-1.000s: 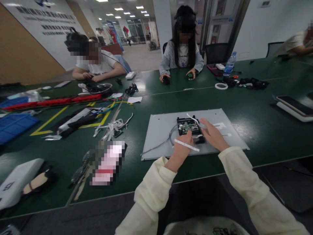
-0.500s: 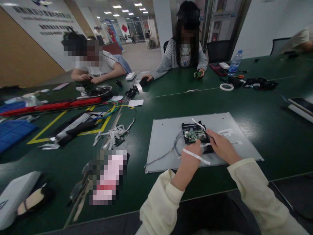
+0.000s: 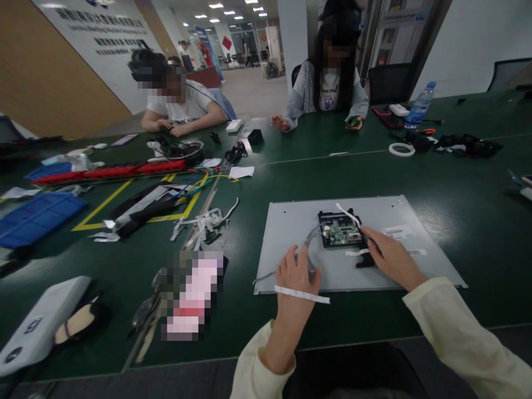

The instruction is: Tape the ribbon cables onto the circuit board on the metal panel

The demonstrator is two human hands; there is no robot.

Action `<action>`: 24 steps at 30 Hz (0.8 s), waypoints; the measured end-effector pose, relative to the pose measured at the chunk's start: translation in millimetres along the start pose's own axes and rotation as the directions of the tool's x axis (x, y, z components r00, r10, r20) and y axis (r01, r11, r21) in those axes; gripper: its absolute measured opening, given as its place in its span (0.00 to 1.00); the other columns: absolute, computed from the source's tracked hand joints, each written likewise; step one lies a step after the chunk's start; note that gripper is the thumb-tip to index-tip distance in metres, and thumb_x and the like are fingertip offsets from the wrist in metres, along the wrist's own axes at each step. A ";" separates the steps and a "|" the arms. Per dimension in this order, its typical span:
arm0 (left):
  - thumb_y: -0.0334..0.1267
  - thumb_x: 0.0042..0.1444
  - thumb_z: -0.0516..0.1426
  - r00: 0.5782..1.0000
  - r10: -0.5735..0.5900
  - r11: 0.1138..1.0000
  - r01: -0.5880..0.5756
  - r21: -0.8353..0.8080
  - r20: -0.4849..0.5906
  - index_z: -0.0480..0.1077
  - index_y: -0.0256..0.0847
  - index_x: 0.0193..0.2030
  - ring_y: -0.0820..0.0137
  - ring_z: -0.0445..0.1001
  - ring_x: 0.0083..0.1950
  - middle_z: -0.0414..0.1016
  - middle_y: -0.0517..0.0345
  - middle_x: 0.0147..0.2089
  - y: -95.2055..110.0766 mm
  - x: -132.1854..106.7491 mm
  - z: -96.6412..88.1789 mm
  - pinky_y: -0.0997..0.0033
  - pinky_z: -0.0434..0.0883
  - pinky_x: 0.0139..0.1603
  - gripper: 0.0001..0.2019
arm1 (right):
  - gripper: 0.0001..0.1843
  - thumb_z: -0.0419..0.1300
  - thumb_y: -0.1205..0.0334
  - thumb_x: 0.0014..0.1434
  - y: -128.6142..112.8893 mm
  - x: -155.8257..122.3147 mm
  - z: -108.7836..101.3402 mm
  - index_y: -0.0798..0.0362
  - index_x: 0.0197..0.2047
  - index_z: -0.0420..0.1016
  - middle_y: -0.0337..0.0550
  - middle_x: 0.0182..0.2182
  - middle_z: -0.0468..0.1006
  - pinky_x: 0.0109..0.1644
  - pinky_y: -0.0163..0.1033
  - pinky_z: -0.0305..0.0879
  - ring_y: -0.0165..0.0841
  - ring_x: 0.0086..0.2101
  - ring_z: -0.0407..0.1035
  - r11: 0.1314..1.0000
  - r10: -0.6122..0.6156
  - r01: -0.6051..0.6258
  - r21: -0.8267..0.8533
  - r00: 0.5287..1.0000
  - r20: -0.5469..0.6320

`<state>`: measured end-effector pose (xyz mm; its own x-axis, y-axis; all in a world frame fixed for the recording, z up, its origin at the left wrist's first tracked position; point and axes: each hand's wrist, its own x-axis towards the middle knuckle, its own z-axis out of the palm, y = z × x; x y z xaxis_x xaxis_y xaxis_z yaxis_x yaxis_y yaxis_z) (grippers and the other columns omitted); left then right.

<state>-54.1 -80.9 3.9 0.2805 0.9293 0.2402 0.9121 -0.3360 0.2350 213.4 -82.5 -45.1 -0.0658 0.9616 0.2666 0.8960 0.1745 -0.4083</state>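
Right hand (image 3: 390, 257) fingers press together against the light, fragile board (image 3: 341, 234) on the panel (image 3: 415, 266), best gripped by its edges; left hand (image 3: 297, 277) fingers, spread, rest on limp cable (image 3: 308, 244).

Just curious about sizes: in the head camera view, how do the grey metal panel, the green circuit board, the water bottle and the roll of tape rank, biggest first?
1. grey metal panel
2. green circuit board
3. water bottle and roll of tape: similar looking, both farther away, so unsure.

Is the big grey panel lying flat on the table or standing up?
Lying flat. The grey panel rests face-down on the green table, with the small circuit board on top and both hands on it.
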 end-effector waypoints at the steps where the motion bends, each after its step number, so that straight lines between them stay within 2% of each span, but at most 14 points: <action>1: 0.38 0.55 0.56 1.000 -0.016 1.000 0.016 0.007 0.003 0.60 0.41 0.58 0.55 0.66 0.55 0.63 0.45 0.58 -2.7 -2.8 -0.4 0.54 0.66 0.52 0.23 | 0.23 0.44 0.60 0.64 1.3 0.7 -0.7 0.53 0.62 0.60 0.49 0.56 0.69 0.57 0.48 0.64 0.39 0.53 0.67 1.000 -0.004 0.004 0.000 1.000 0.004; 8: 0.39 0.56 0.55 0.999 -0.054 0.999 0.054 0.008 0.003 0.64 0.41 0.54 0.56 0.68 0.52 0.68 0.47 0.53 -20.3 -5.4 -7.5 0.55 0.67 0.51 0.18 | 0.24 0.46 0.60 0.63 6.3 4.1 -3.0 0.52 0.61 0.61 0.48 0.55 0.70 0.57 0.49 0.64 0.40 0.53 0.67 0.999 0.003 -0.004 0.032 1.000 0.007; 16: 0.40 0.55 0.57 0.998 -0.050 0.999 0.050 -0.003 0.042 0.67 0.41 0.50 0.58 0.69 0.49 0.68 0.49 0.51 -65.9 -19.4 -22.1 0.55 0.69 0.50 0.15 | 0.22 0.46 0.60 0.63 14.4 4.1 -1.7 0.49 0.60 0.63 0.44 0.54 0.72 0.54 0.48 0.65 0.39 0.50 0.69 0.991 0.052 -0.052 0.123 0.999 0.003; 20: 0.38 0.57 0.55 0.998 -0.059 0.991 0.058 -0.119 0.001 0.69 0.40 0.46 0.61 0.70 0.48 0.68 0.50 0.47 -87.1 -28.6 -22.1 0.58 0.69 0.50 0.11 | 0.22 0.47 0.59 0.63 14.5 3.7 -3.9 0.49 0.59 0.64 0.44 0.52 0.74 0.51 0.47 0.67 0.39 0.47 0.71 0.988 0.076 -0.076 0.135 0.997 0.003; 24: 0.38 0.57 0.55 0.994 -0.107 0.955 0.093 -0.282 -0.035 0.70 0.41 0.44 0.66 0.72 0.43 0.69 0.54 0.44 -90.6 -35.6 -19.3 0.65 0.72 0.46 0.09 | 0.23 0.48 0.60 0.61 13.1 3.0 -5.7 0.49 0.59 0.64 0.46 0.52 0.73 0.51 0.48 0.67 0.40 0.48 0.71 0.988 0.071 -0.070 0.141 0.997 -0.007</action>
<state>-152.5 -86.5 -7.8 0.1708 0.9539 0.2467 0.8128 -0.2780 0.5120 227.4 -78.6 -44.6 0.0014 0.9700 0.2430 0.8278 0.1352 -0.5445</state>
